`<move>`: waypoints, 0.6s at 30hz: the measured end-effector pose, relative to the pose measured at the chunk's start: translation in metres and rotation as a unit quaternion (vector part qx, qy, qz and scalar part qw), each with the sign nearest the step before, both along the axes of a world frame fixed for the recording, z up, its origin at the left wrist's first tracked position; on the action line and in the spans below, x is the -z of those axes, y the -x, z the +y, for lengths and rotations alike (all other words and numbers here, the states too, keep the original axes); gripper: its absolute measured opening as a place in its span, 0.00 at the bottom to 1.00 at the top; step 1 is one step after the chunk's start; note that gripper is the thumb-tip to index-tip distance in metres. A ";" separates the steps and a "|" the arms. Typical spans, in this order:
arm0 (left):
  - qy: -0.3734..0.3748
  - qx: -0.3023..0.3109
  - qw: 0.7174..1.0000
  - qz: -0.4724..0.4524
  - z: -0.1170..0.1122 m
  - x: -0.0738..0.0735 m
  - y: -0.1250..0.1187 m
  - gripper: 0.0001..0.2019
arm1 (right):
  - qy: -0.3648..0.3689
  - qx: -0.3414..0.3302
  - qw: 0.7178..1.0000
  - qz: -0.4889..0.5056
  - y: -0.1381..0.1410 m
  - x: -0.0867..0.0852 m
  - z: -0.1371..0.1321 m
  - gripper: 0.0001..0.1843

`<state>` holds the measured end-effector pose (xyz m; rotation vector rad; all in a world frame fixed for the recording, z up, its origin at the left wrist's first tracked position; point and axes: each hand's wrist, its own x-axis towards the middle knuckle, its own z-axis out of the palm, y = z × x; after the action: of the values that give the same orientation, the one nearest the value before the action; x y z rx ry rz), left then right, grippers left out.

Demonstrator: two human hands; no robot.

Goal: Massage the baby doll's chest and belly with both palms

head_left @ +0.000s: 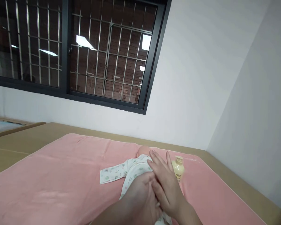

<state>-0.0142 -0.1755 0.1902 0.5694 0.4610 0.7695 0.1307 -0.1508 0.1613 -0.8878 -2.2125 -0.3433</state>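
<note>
In the head view my left hand is turned palm up at the bottom centre, its fingers partly hidden. Across it lies my right hand, fingers stretched out and somewhat apart, touching the left palm. I see nothing held between them. Just beyond and below my hands is a white long-sleeved baby garment with small prints, one sleeve spread to the left. A rounded, skin-toned head shows at its far end, of a doll or a baby, I cannot tell which. A cream pump bottle stands right of my right hand.
A pink mat covers much of the tan tabletop. A white wall rises behind it, with a dark-framed barred window. At the far left is part of a wooden-edged frame.
</note>
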 end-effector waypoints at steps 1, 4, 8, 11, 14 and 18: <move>0.022 0.006 1.000 -0.006 0.003 -0.004 0.004 0.20 | 0.018 0.007 0.999 0.032 -0.003 0.005 0.009 0.27; 0.028 -0.052 0.997 -0.039 0.027 -0.002 0.008 0.19 | 0.105 0.055 0.981 0.152 -0.008 0.027 0.041 0.27; -0.006 -0.160 0.986 0.045 0.087 0.034 -0.010 0.10 | 0.225 0.170 0.933 0.225 0.000 0.064 0.075 0.32; -0.124 -0.326 0.923 0.164 0.127 0.070 -0.025 0.07 | 0.231 0.192 0.947 0.109 0.014 0.085 0.080 0.29; -0.197 -0.380 0.883 0.194 0.149 0.102 -0.030 0.09 | 0.205 0.113 0.972 -0.007 0.024 0.090 0.071 0.28; -0.241 -0.366 0.869 0.230 0.161 0.133 -0.027 0.05 | 0.192 0.054 0.980 -0.002 0.017 0.088 0.069 0.22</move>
<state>0.0126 -0.0147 0.0577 1.0833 0.9687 1.5131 0.1133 -0.0817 0.0729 -1.2140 -2.2791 0.0382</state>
